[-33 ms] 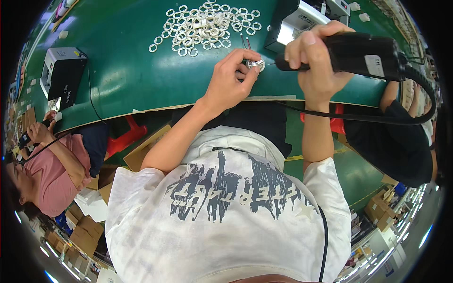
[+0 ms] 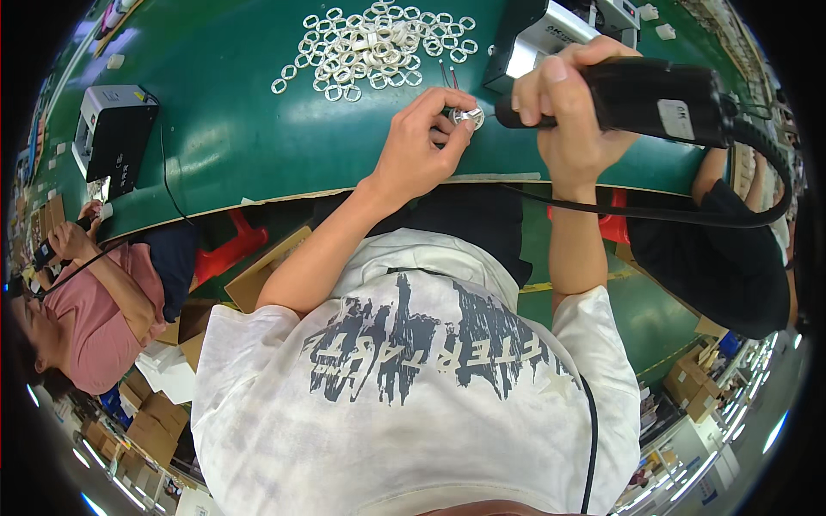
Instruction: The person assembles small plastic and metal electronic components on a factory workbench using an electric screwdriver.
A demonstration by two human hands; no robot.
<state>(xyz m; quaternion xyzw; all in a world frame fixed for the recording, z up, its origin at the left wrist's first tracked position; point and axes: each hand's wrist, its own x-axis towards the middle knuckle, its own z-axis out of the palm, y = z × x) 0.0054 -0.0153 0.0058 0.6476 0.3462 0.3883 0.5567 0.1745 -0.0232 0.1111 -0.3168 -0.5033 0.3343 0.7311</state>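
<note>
My left hand [image 2: 420, 148] is closed, pinching a small round white-and-silver part [image 2: 475, 115] above the green table. Thin red and dark wires [image 2: 453, 78] show just beyond its fingers. A black electric screwdriver [image 2: 658, 101] with a thick cable lies in the closed grip of my right hand [image 2: 575, 125]. It is held nearly level, its nose pointing left at the round part. The thin bit reaches close to that part; whether they touch I cannot tell. Further off lies a heap of small white rings [image 2: 377, 52].
A black-and-silver box-shaped machine [image 2: 546, 43] stands on the green table [image 2: 232, 103], beyond my right hand. Another such machine [image 2: 120, 129] is at the left. A co-worker in pink [image 2: 107, 318] sits left, holding a similar tool; a person in dark clothes [image 2: 714, 267] is at the right.
The screwdriver and my right hand have shifted slightly left, bringing the tool's nose nearer the round part. My left hand has hardly moved.
</note>
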